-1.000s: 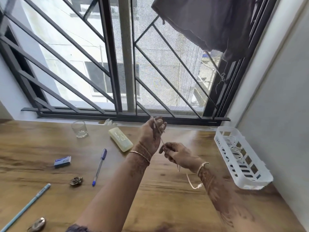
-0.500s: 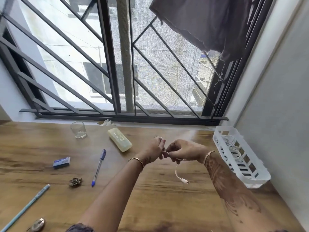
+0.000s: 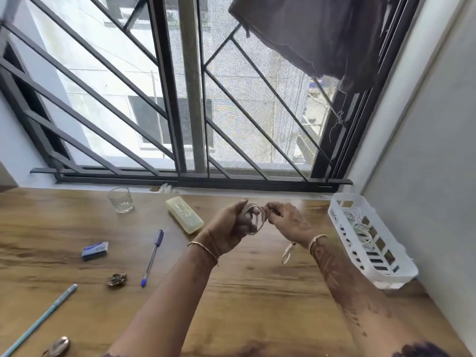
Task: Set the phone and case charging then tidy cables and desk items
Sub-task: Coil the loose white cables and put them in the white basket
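Observation:
Both hands are raised above the middle of the wooden desk. A thin white cable is looped in coils around the fingers of my left hand. My right hand pinches the same cable just to the right of the coil. The cable's loose end with its plug dangles below my right wrist. A white slotted basket stands at the desk's right edge by the wall, with other white cables piled in it. No phone is in sight.
On the desk's left half lie a pale yellow case, a glass, a blue pen, a small blue box, a brown hair clip, a light blue pencil and a metallic item. A barred window runs behind.
My hands dropped from a stretched-apart hold and came together. The cable, first pulled taut between them, is now wound in loops on my left fingers, and the hanging end is shorter.

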Tool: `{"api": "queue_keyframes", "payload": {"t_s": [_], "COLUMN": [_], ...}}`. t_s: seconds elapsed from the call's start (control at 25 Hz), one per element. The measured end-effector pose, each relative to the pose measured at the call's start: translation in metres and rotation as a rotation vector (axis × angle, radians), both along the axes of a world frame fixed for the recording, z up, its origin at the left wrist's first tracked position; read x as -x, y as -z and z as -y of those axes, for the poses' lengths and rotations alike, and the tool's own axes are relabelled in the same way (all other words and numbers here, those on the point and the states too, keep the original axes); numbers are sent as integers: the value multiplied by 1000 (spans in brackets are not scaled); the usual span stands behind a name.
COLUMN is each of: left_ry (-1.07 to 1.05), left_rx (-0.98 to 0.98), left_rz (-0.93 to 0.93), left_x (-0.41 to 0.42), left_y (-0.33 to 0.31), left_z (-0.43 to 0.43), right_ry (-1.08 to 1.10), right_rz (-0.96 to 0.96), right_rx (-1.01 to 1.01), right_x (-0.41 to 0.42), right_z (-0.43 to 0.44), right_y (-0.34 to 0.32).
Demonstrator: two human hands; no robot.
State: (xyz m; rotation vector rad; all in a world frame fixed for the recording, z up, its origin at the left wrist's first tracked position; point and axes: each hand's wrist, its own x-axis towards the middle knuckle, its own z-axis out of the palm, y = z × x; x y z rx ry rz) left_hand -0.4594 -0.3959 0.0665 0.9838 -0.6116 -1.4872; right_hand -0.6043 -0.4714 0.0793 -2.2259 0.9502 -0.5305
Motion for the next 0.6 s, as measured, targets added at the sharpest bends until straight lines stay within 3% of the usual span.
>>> {"api": "queue_keyframes", "payload": {"t_s": [0.16,0.28,0.36,0.44,0.52,0.6], "left_ry": [-234,-393,-515,-568,-523,-439], "left_rx": [87,93,134,187,160,114], "left_rz": [-277,-199,31,393,800,1074], "left_x": [8,15,14,6,-3,-6], "left_y": [-2,-4,-1,10,23,32], "left_z": [8,13,16,20,17,13], "right_ry": [63,55,3,-44,-81,-113], "right_rz": [-15,-75,-63,-34,-7,22], "right_rx": [-39,-163,-327,-433,-429,-371], "right_x": [-16,-24,-23,-18,-11,-7], "right_z": [-20,-34,-41,-43,-41,-37], "right_y": [21,29,29,20,8,-1]}}
